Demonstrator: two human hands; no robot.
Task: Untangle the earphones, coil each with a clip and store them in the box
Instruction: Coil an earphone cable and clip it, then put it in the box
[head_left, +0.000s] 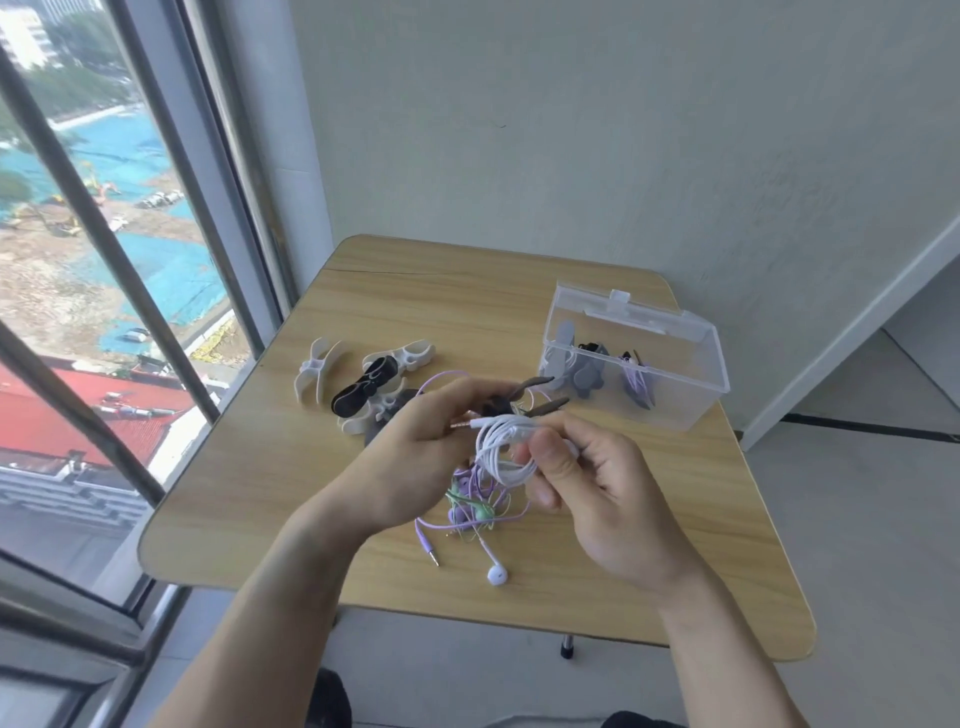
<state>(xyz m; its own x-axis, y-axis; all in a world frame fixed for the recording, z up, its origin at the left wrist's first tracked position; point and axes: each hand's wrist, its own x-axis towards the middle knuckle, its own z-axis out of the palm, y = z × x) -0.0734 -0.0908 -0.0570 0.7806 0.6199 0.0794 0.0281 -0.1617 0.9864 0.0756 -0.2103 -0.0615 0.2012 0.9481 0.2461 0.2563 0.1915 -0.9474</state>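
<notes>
1. While the white earphone cord (501, 447) is held up over the table (249, 467), the loose white earbud (497, 576) lies nearest, at the front of the table. It looks joined to a thin white wire that runs up into the pile, so that end should be pulled in gently, not tugged.

2. Just past it, a messy pile of purple and green earphones (470, 506) is seen under the hands. These are not yet sorted out, so they are best left flat until the white one is done.

3. Above the pile, the white loops are pinched by the right hand (587, 488), with thumb and fingers curled round them. The loops should be kept small and tight.

4. The plug end and a dark grey clip (514, 402) are held by the left hand (415, 452), fingers curled. The clip should be closed round the middle of the loops so none slip out.

5. A little farther, spare white and black clips (363, 387) are laid on the table, ready for the next cords.

6. Farthest off, the clear box (631, 358) is set open on the right. Some clipped earphones are already seen inside, and the white bundle can be laid beside them.
</notes>
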